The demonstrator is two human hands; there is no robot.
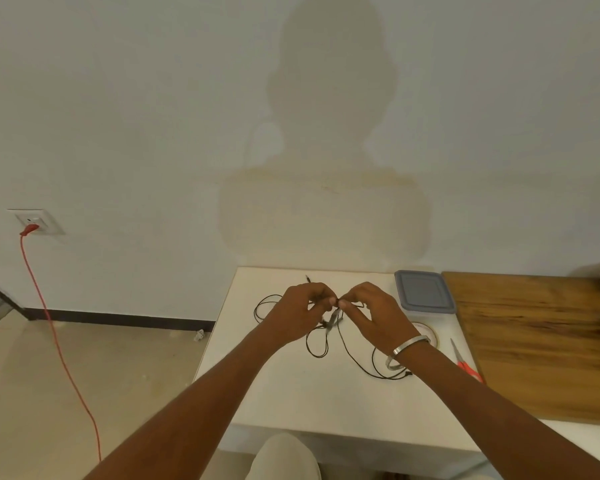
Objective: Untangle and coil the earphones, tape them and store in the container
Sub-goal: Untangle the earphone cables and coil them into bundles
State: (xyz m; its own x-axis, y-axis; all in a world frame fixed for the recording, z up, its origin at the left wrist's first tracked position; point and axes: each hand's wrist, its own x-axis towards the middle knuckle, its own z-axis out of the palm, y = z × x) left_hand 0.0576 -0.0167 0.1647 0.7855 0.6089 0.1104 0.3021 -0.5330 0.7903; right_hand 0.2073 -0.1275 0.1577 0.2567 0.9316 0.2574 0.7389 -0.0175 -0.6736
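Observation:
Black earphones (317,351) lie tangled in loose loops on the white table (291,393). My left hand (298,313) and my right hand (374,317) meet above the tangle, and each pinches the cable between thumb and fingers. The jack end (308,278) sticks out behind my left hand. A lidded clear container (423,294) with a grey lid stands to the right of my hands. A roll of tape (432,336) lies in front of it, partly hidden by my right wrist.
Red-handled scissors (465,362) lie at the table's right edge beside a wooden board (541,341). A red cable (59,341) hangs from a wall socket (35,221) at the left. My knee (284,459) shows below the table's front edge.

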